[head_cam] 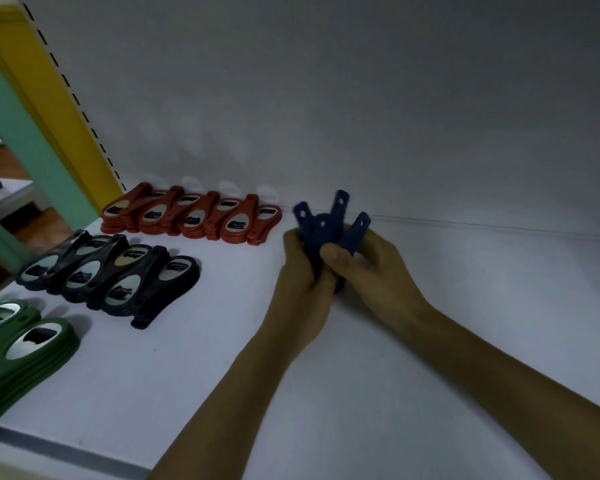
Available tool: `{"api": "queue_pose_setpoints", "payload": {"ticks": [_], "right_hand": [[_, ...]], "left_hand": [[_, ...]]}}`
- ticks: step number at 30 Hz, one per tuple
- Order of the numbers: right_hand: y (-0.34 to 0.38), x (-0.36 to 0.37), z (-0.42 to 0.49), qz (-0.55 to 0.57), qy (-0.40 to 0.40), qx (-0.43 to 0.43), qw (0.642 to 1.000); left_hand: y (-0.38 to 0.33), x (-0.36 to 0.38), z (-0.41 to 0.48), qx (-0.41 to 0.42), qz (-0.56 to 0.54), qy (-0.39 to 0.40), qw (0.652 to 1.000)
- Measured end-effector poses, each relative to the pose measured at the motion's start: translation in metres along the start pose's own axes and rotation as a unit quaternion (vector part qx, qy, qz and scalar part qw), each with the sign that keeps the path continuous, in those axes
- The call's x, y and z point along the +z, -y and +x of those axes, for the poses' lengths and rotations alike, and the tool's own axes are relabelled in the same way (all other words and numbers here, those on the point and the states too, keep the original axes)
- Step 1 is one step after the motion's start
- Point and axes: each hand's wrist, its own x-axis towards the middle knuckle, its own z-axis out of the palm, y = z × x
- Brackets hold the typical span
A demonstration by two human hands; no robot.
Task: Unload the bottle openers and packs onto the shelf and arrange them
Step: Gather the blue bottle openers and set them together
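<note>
In the head view, a bunch of blue bottle openers (321,233) is held just right of the frame's centre, over the white shelf (447,341) and close to its back wall (326,98). The bunch is gripped from both sides: the left hand (300,271) is wrapped round its lower part, and the right hand (368,261) is closed on it from the right. The narrow handle ends, each pierced by a small hole, are fanned out upward above the fingers. Four can be counted, while the wider heads are hidden inside the hands. Whether the bunch touches the shelf cannot be told.

Left of centre, red bottle openers (191,216) are set in a row of low stacks against the back wall, metal plates facing up. In front of them, toward the left edge, black bottle openers (111,275) are laid in a second, overlapping row. At the lower left, a stack of green bottle openers (28,344) is seen near the shelf's front edge, partly cut off by the frame. At the upper left, a yellow slotted upright (49,98) is seen beside a teal post (11,116). Both forearms are seen bare, extended from the bottom edge
</note>
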Motion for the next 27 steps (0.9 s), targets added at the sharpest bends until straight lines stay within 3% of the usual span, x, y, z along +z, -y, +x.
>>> {"api": "queue_pose_setpoints", "payload": {"ticks": [2, 6, 11, 18, 23, 27], "right_hand": [[-0.001, 0.002, -0.002, -0.009, -0.003, -0.035, 0.999], [-0.003, 0.003, -0.004, -0.054, -0.052, -0.13, 0.989], [-0.001, 0.005, -0.006, -0.067, -0.057, -0.166, 0.982], [-0.008, 0.002, 0.002, 0.009, -0.035, -0.053, 0.998], [-0.006, -0.001, 0.005, 0.213, -0.037, 0.033, 0.976], [-0.005, 0.002, 0.001, 0.167, -0.036, 0.029, 0.985]], "left_hand": [[0.003, 0.004, -0.002, -0.027, 0.019, 0.03, 0.999], [-0.002, 0.005, -0.004, 0.017, 0.105, 0.042, 0.993], [0.002, 0.004, -0.005, 0.049, 0.243, 0.056, 0.967], [0.005, 0.013, -0.004, 0.118, 0.375, 0.064, 0.917], [-0.003, 0.011, -0.012, 0.153, 0.446, 0.059, 0.88], [-0.006, 0.013, -0.012, 0.148, 0.456, 0.062, 0.875]]}}
